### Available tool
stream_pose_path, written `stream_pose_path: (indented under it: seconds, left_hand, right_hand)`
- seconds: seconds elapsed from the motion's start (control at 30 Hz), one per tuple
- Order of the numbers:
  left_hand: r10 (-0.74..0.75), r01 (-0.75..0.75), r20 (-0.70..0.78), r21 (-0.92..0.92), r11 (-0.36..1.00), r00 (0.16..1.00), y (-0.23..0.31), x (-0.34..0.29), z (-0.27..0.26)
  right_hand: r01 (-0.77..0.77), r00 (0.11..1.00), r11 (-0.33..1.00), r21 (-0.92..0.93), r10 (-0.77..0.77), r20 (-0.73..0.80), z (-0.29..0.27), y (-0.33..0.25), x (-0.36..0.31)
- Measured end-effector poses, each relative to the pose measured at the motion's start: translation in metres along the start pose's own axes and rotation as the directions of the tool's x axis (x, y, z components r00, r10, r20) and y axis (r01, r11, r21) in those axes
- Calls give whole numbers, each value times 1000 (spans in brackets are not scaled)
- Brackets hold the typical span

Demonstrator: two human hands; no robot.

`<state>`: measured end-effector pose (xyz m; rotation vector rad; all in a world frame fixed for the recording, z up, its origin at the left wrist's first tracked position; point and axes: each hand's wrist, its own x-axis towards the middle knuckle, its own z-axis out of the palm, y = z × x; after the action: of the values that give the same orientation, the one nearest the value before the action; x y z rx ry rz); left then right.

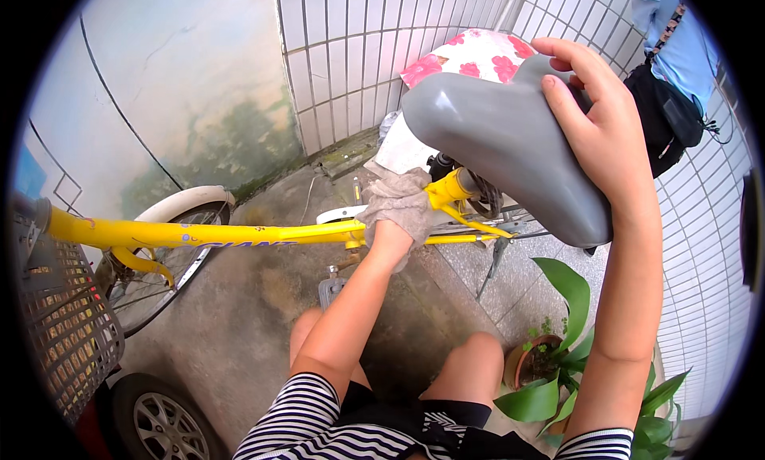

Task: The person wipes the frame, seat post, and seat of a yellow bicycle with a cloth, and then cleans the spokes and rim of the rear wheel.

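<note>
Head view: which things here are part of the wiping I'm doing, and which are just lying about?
In use:
left hand
grey rag
yellow bicycle frame
right hand
grey saddle

Lying about:
potted plant
floral cloth
wire basket
car wheel

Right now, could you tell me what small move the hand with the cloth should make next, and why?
Probably slide the cloth along the yellow frame tube. The left hand presses it at the seat-post joint, while the right hand steadies the grey saddle.
</note>
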<state>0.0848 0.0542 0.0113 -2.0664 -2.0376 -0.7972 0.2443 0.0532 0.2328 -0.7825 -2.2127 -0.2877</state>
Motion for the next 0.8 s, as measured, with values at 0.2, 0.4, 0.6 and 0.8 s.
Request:
stream_pose_path:
  seconds: [0.2, 0.4, 0.6, 0.8]
  left_hand:
    - [-162, 101, -158, -340, 935, 974, 38, 7, -24]
    - [-38, 28, -42, -212, 977, 998, 51, 4, -15]
    - [-11, 16, 18, -284, 959, 1000, 70, 13, -80]
    - [44, -42, -7, -425, 904, 999, 47, 29, -75]
  right_hand:
    - [2, 1000, 1000, 28, -2, 20, 1, 0, 1]
    - [80, 997, 997, -16, -81, -8, 0, 1, 2]
    - [96, 995, 995, -33, -96, -8, 1, 4, -1]
    - [38, 998, 999, -23, -37, 43, -1, -9, 3]
